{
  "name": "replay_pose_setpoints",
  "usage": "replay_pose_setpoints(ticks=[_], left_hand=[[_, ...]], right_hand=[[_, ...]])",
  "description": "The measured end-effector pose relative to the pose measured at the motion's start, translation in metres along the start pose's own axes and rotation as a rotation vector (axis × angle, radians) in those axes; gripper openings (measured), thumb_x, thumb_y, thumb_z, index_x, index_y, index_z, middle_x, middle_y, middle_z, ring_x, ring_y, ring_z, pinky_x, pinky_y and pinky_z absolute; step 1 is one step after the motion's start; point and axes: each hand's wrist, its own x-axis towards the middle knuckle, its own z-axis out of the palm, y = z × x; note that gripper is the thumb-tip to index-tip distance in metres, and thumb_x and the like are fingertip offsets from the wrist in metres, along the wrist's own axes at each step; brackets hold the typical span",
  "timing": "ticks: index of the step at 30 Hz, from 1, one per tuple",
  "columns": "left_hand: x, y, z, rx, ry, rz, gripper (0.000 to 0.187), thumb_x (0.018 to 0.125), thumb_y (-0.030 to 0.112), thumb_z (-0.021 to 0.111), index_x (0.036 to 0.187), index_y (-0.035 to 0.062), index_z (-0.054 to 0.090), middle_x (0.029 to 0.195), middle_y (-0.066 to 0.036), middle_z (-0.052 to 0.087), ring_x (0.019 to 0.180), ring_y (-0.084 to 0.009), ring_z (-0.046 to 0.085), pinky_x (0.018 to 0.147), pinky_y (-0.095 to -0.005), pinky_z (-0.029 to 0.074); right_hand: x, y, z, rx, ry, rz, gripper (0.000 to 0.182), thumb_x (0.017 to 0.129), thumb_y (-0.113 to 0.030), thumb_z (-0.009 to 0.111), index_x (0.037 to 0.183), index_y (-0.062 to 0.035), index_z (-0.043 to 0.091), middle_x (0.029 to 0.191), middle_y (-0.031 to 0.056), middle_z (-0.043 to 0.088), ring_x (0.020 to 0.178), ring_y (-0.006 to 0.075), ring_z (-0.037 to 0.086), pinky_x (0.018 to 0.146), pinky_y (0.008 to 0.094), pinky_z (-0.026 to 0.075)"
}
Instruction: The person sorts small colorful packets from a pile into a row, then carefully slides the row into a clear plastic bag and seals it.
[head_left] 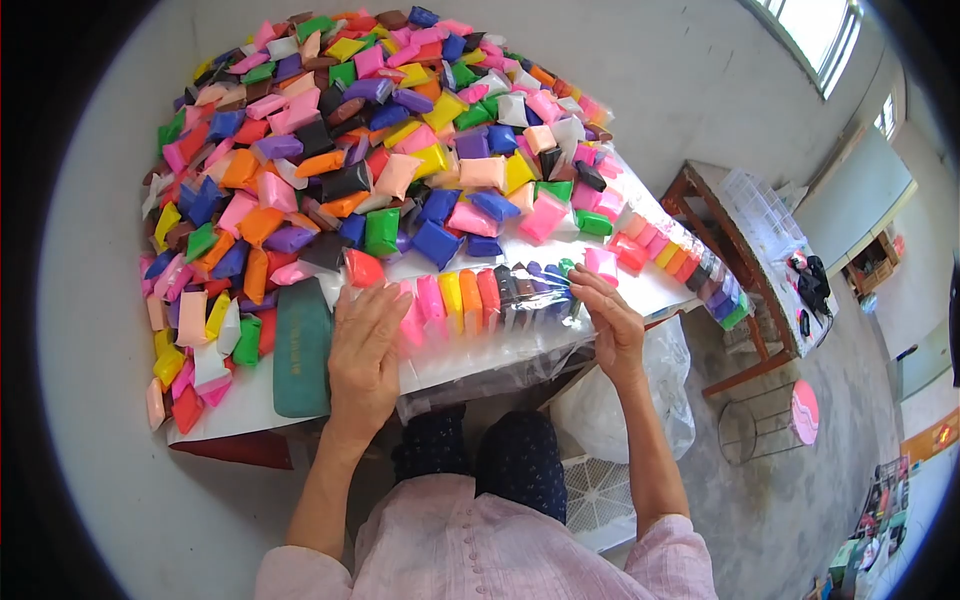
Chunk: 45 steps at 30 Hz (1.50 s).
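A row of small coloured packets (480,295) lies at the table's front edge inside a clear plastic bag (520,345), whose loose end hangs over the edge. Pink, yellow, orange, red, black, purple, blue and green follow one another along it. My left hand (367,345) rests flat at the row's pink end, fingers stretched out. At the blue and green end, my right hand (612,325) touches the plastic with its fingers extended and slightly bent. A dark green flat case (302,350) lies just left of my left hand.
A large heap of loose coloured packets (400,150) covers the back and left of the white table (430,375). Filled packs (680,260) line its right side. Beyond are a wooden-framed table (740,370), a pink-topped stool (805,412) and a clear plastic sack (640,390).
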Motion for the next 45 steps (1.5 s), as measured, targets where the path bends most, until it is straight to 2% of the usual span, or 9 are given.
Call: replay_pose_setpoints(ticks=[9, 15, 21, 24, 27, 30, 34, 40, 45], left_hand=[[-0.017, 0.032, -0.003, 0.223, 0.051, -0.317, 0.073, 0.082, 0.003, 0.073, 0.147, 0.0024, 0.039, 0.143, -0.023, 0.044, 0.132, -0.0396, 0.044, 0.107, -0.0457, 0.039], [-0.024, 0.026, 0.010, -0.103, 0.172, -0.499, 0.057, 0.088, 0.010, 0.073, 0.138, 0.0009, 0.046, 0.128, -0.018, 0.052, 0.113, -0.0309, 0.053, 0.094, -0.0388, 0.046], [-0.024, 0.019, 0.010, 0.033, 0.141, -0.337, 0.054, 0.084, 0.006, 0.075, 0.132, 0.0024, 0.050, 0.123, -0.014, 0.054, 0.103, -0.0266, 0.055, 0.089, -0.0350, 0.046], [-0.020, 0.023, 0.005, -0.109, 0.147, -0.433, 0.057, 0.081, 0.001, 0.075, 0.132, 0.0034, 0.051, 0.127, -0.014, 0.052, 0.103, -0.0271, 0.055, 0.090, -0.0354, 0.047], [-0.025, 0.023, 0.004, -0.116, 0.185, -0.493, 0.055, 0.079, -0.001, 0.076, 0.129, 0.0025, 0.052, 0.131, -0.016, 0.050, 0.105, -0.0276, 0.056, 0.091, -0.0365, 0.047], [-0.031, 0.019, 0.002, -0.066, 0.138, -0.562, 0.046, 0.079, 0.000, 0.076, 0.120, 0.0006, 0.054, 0.135, -0.017, 0.049, 0.107, -0.0287, 0.057, 0.092, -0.0364, 0.048], [-0.027, 0.018, 0.006, 0.025, 0.156, -0.508, 0.021, 0.082, -0.001, 0.073, 0.096, -0.0023, 0.058, 0.131, -0.019, 0.053, 0.104, -0.0315, 0.059, 0.084, -0.0367, 0.050], [-0.024, 0.011, 0.010, 0.010, 0.168, -0.473, 0.015, 0.082, -0.004, 0.070, 0.081, -0.0043, 0.055, 0.115, -0.018, 0.060, 0.097, -0.0313, 0.061, 0.077, -0.0372, 0.050], [-0.028, 0.009, 0.009, -0.081, 0.146, -0.549, 0.033, 0.081, -0.008, 0.068, 0.112, 0.0008, 0.058, 0.120, -0.016, 0.060, 0.101, -0.0316, 0.060, 0.082, -0.0356, 0.049]], right_hand=[[0.001, -0.003, 0.002, -0.018, 0.011, -0.015, 0.032, 0.090, 0.012, 0.055, 0.116, -0.0005, 0.069, 0.125, 0.0167, 0.067, 0.124, 0.0338, 0.060, 0.103, 0.0389, 0.047], [-0.004, 0.002, 0.005, 0.017, 0.035, 0.004, 0.032, 0.090, 0.012, 0.055, 0.117, 0.0002, 0.069, 0.124, 0.0168, 0.067, 0.123, 0.0335, 0.061, 0.103, 0.0386, 0.048], [-0.005, 0.000, 0.004, -0.034, 0.026, 0.010, 0.036, 0.085, 0.014, 0.060, 0.117, -0.0006, 0.069, 0.125, 0.0168, 0.067, 0.123, 0.0318, 0.061, 0.103, 0.0378, 0.048], [-0.006, 0.001, 0.005, 0.020, 0.038, 0.050, 0.042, 0.080, 0.016, 0.061, 0.118, -0.0009, 0.068, 0.124, 0.0166, 0.068, 0.122, 0.0310, 0.062, 0.103, 0.0371, 0.048], [-0.007, 0.007, 0.004, -0.021, 0.023, -0.036, 0.053, 0.075, 0.015, 0.063, 0.125, -0.0014, 0.064, 0.129, 0.0173, 0.065, 0.124, 0.0306, 0.060, 0.103, 0.0383, 0.049], [-0.013, 0.004, 0.009, 0.169, 0.121, 0.129, 0.064, 0.071, 0.013, 0.065, 0.133, -0.0017, 0.058, 0.136, 0.0186, 0.059, 0.127, 0.0315, 0.058, 0.103, 0.0409, 0.049], [-0.009, 0.006, 0.005, 0.132, 0.111, 0.168, 0.049, 0.081, 0.005, 0.072, 0.128, -0.0004, 0.059, 0.136, 0.0188, 0.057, 0.126, 0.0299, 0.058, 0.096, 0.0366, 0.054], [-0.009, 0.013, 0.005, 0.087, 0.122, 0.083, 0.029, 0.085, 0.008, 0.068, 0.112, 0.0005, 0.064, 0.127, 0.0162, 0.063, 0.114, 0.0258, 0.065, 0.091, 0.0327, 0.058], [-0.009, 0.005, 0.003, 0.189, 0.129, 0.191, 0.037, 0.083, 0.012, 0.066, 0.118, -0.0015, 0.065, 0.128, 0.0166, 0.063, 0.115, 0.0256, 0.065, 0.092, 0.0335, 0.056]])
